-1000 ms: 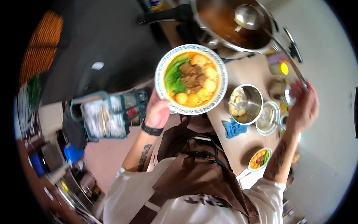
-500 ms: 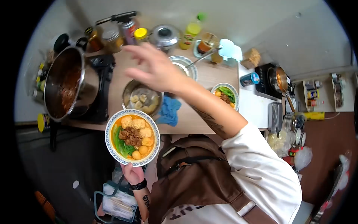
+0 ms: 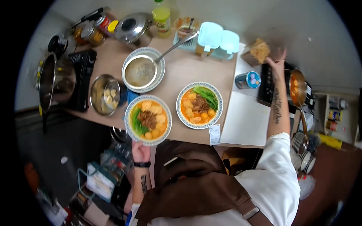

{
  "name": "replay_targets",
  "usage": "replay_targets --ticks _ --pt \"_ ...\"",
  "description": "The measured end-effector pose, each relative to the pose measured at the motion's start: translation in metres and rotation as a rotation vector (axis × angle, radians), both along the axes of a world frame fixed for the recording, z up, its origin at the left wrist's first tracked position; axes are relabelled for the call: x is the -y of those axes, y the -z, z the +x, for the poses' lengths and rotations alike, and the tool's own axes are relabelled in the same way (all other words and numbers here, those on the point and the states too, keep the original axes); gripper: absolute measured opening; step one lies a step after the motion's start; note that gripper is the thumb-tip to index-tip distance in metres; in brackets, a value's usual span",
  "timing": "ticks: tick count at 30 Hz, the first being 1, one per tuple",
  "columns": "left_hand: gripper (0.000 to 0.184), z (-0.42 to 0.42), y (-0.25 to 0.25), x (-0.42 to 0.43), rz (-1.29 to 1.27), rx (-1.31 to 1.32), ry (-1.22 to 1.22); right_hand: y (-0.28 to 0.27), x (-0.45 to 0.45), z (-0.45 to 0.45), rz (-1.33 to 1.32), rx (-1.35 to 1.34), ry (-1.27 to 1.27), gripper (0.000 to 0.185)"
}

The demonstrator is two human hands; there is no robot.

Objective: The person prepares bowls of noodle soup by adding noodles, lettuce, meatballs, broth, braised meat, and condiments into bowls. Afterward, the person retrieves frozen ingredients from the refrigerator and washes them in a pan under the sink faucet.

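My left hand [image 3: 141, 151] grips the near rim of a patterned bowl of soup [image 3: 148, 120], its fingers hidden underneath. The bowl holds greens, brown meat pieces and several pale balls in orange broth. On the counter to its right sits a similar filled bowl [image 3: 200, 105]. My right hand [image 3: 278, 63] is stretched out at the far right, fingers apart. It is beside a clear container of golden crispy pieces [image 3: 259, 51]; whether it touches the container I cannot tell.
A ladle [image 3: 177, 46] rests across a strainer in another bowl [image 3: 163, 71]. Left are a metal pot of dumplings [image 3: 98, 109] and a tall pot [image 3: 62, 83] on a burner. A pan [image 3: 298, 84] stands right. A receipt [image 3: 214, 135] lies at the counter edge.
My right hand has swung from the left side of the counter to the far right, by the crispy pieces. The view has shifted right; my left hand still holds the bowl.
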State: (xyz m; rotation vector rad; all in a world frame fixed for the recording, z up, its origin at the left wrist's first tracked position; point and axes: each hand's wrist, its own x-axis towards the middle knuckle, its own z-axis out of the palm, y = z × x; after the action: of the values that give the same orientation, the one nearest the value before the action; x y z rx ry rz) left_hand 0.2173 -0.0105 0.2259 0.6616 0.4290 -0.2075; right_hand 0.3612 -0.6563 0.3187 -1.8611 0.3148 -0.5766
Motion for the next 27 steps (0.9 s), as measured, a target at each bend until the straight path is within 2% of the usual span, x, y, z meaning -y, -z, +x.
replay_targets --ticks 3,7,8,9,11,13,15,18,19,20,22,25,27 --pt "0.069 0.003 0.017 0.028 0.014 -0.033 -0.026 0.008 0.014 0.023 0.067 0.094 -0.099 0.111" --pt "0.067 0.006 0.025 0.043 0.060 -0.052 -0.017 0.019 0.025 0.045 -0.188 0.284 -0.144 0.103" --pt "0.068 0.007 0.025 0.044 0.031 -0.063 -0.026 0.012 0.021 0.049 -0.078 0.358 -0.133 0.100" --pt "0.065 0.006 0.030 0.040 0.032 -0.052 -0.018 -0.008 0.010 0.044 0.032 0.421 -0.121 0.098" --pt "0.061 0.002 0.039 0.033 0.048 -0.073 -0.023 -0.070 -0.008 0.022 0.063 0.451 -0.120 0.082" --pt "0.055 0.000 0.036 0.027 0.056 -0.058 0.000 -0.113 -0.020 -0.012 0.015 0.541 -0.249 0.082" --pt "0.052 0.000 0.032 0.022 0.067 -0.066 0.000 -0.151 -0.047 -0.052 -0.050 0.497 -0.290 0.093" --pt "0.048 -0.004 0.046 0.004 0.080 -0.028 0.008 -0.151 -0.116 -0.104 -0.083 0.137 -0.424 0.118" --pt "0.048 -0.008 0.048 0.002 0.068 -0.033 -0.003 -0.136 -0.143 -0.126 -0.093 -0.050 -0.367 0.116" --pt "0.048 -0.006 0.032 0.008 0.107 -0.062 -0.033 -0.116 -0.149 -0.146 -0.222 -0.296 -0.377 0.117" --pt "0.049 -0.015 0.036 -0.007 0.109 -0.009 0.019 -0.088 -0.191 -0.170 -0.097 -0.682 -0.410 0.119" --pt "0.052 -0.038 0.031 -0.020 0.192 -0.039 0.092 -0.067 -0.209 -0.190 0.060 -0.562 -0.285 0.113" --pt "0.052 -0.057 0.038 -0.033 0.217 -0.097 0.148 -0.066 -0.220 -0.189 -0.109 -0.686 -0.382 0.110"
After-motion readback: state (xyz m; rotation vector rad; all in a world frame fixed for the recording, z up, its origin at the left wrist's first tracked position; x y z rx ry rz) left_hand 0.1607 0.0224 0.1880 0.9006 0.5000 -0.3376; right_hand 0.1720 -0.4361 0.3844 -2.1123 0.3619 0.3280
